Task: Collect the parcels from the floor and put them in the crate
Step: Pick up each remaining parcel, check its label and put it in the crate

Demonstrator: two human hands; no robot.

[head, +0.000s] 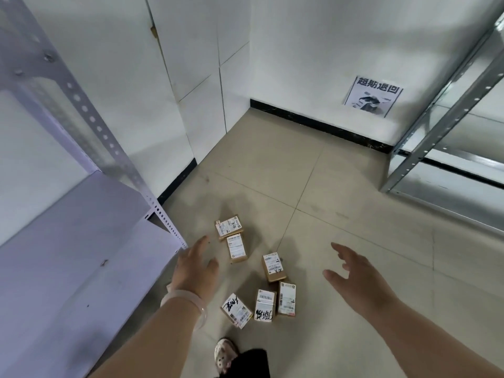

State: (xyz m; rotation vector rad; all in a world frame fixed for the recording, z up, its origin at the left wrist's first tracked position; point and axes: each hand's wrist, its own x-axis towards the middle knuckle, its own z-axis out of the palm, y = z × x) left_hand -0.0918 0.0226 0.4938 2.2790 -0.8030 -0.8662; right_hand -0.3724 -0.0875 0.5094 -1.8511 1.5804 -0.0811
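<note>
Progress: none collected | six parcels point(265, 274) on floor point(341, 241) | crate not in view | left hand point(195, 268), right hand point(354, 276) both spread, empty, above parcels.

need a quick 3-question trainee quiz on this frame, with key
1. How many parcels lie in full view on the floor?
2. True or false: the left hand grips a parcel.
3. In the picture, the wall sign is: A left of the metal rack; B right of it; C above it.
Key: 1 six; 2 false, it is open and holds nothing; 3 A.
</note>
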